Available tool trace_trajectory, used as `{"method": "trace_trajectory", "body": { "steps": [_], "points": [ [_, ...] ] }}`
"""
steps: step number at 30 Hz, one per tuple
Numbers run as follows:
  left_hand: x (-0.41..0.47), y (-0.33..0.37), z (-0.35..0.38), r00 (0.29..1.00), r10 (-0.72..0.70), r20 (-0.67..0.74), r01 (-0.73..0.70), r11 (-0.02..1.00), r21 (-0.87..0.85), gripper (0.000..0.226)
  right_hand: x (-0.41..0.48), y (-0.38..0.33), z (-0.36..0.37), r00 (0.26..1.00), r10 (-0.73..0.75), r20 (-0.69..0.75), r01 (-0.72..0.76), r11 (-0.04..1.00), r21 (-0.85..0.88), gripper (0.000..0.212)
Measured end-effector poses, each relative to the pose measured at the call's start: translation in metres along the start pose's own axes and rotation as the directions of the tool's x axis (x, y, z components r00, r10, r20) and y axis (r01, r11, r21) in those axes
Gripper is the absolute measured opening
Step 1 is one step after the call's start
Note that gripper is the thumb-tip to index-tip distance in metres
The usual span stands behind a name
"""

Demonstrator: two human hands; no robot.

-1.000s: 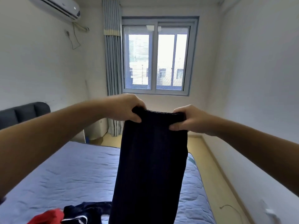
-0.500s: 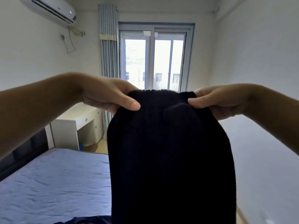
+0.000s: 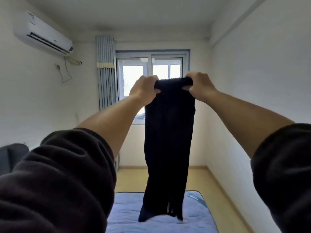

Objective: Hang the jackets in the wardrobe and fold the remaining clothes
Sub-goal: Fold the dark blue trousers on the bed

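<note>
Just above the frame's centre, the left hand (image 3: pixel 144 91) and right hand (image 3: pixel 200 87) each curl tightly round an end of the waistband of the dark trousers (image 3: pixel 168 140). The trousers hang straight down mid-frame, their hems at the blue bed (image 3: pixel 127 214) along the bottom edge; whether they touch it is unclear. This piece looks held up and straightened, not yet folded. No wardrobe or jackets show, so the remaining work cannot be gauged.

Dk sleeves (image 3: pixel 58 174), bunched up, forearms (image 3: pixel 109 118) bare
</note>
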State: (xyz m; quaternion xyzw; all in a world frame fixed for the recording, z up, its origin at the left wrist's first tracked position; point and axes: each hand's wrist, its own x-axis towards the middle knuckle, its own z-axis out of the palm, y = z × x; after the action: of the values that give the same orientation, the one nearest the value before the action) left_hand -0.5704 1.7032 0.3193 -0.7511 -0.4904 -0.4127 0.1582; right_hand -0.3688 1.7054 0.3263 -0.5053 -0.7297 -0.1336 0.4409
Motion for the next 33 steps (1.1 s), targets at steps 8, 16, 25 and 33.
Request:
{"method": "trace_trajectory", "body": {
  "steps": [8,16,25,33],
  "points": [
    [-0.064,-0.018,0.030,0.988,0.028,0.153,-0.024,0.999,-0.029,0.013,-0.069,0.009,0.037,0.984,0.049,0.171,-0.060,0.997,0.057,0.011],
    [-0.065,-0.008,-0.016,0.992,-0.005,0.128,0.016,0.996,-0.091,0.020,-0.062,-0.011,0.005,0.978,-0.015,0.207,-0.051,0.950,0.307,0.008],
    [-0.036,-0.006,-0.019,0.965,-0.051,0.256,0.099,0.979,-0.178,0.020,-0.043,-0.005,-0.013,0.930,-0.011,0.368,-0.146,0.906,0.397,0.014],
    [-0.101,-0.050,0.150,0.787,-0.112,0.607,0.086,0.994,0.072,0.020,-0.116,0.076,0.127,0.647,0.356,0.674,-0.380,0.917,-0.119,0.008]
  ]
}}
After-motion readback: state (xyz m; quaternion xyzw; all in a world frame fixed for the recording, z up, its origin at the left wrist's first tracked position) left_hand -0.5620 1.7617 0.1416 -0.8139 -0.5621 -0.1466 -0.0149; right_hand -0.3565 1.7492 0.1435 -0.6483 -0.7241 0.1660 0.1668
